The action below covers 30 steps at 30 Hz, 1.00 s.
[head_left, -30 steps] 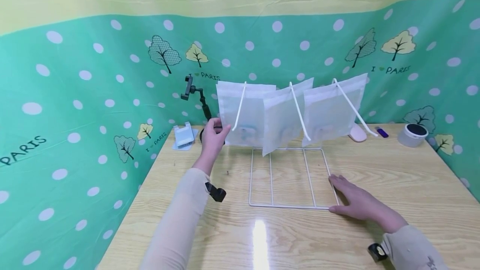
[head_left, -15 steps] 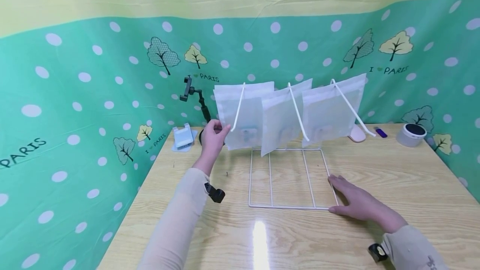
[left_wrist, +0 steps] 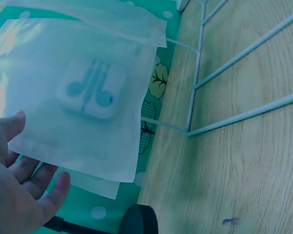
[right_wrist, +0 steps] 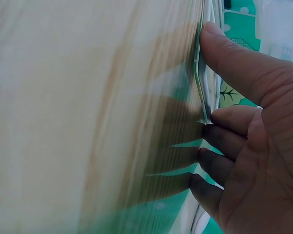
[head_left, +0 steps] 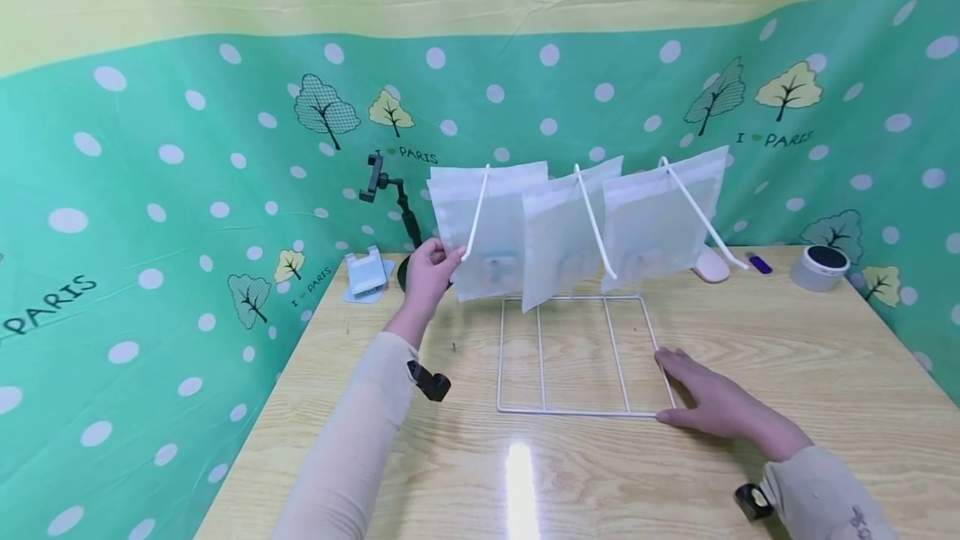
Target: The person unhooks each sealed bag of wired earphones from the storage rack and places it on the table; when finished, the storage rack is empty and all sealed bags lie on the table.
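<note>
Several translucent white pouches hang from the three prongs of a white wire rack (head_left: 585, 413), whose base lies on the table. My left hand (head_left: 432, 273) holds the side edge of the leftmost pouch (head_left: 480, 223), thumb on its front and other fingers behind the edge. White wired earphones (left_wrist: 90, 90) in a clear case show through this pouch in the left wrist view. Beside it hang the middle pouch (head_left: 558, 232) and the right pouch (head_left: 660, 215). My right hand (head_left: 708, 398) rests at the base's right front corner, thumb and fingertips touching wire and table.
A black phone stand (head_left: 408, 215) and a light-blue folding stand (head_left: 367, 273) stand at the back left. Behind the right pouch lie a pink mouse-shaped item (head_left: 711, 265), a purple stick (head_left: 760, 263) and a white round container with dark top (head_left: 820, 268). A patterned cloth (head_left: 210, 273) borders the table.
The front of the leftmost pouch has shifted slightly left and down at my left hand. My right hand stays on the rack's base.
</note>
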Each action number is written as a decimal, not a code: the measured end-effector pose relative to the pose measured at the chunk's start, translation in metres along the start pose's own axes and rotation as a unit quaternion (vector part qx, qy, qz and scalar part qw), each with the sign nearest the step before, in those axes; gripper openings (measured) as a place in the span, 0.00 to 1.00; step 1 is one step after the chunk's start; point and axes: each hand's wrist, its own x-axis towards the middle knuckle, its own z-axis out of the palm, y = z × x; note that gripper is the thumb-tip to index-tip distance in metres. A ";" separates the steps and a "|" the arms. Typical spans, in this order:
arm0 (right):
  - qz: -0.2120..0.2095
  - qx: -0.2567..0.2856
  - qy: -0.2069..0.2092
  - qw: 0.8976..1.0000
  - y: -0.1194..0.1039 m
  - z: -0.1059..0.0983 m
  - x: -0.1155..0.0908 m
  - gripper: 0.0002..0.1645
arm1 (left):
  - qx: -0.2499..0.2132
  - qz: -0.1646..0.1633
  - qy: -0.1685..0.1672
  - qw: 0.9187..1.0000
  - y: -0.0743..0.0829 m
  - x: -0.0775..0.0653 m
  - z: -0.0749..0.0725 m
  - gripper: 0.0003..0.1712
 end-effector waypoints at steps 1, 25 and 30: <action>0.001 0.000 0.000 1.000 0.000 0.000 0.000 0.58 | -0.015 -0.004 -0.009 1.000 0.000 0.001 0.000 0.16; -0.010 -0.002 0.007 1.000 0.001 0.000 -0.001 0.58 | -0.109 0.008 -0.059 0.992 -0.005 -0.001 -0.003 0.20; -0.012 0.001 0.009 1.000 0.000 0.001 -0.002 0.58 | -0.106 0.022 -0.033 0.994 -0.002 -0.009 -0.002 0.18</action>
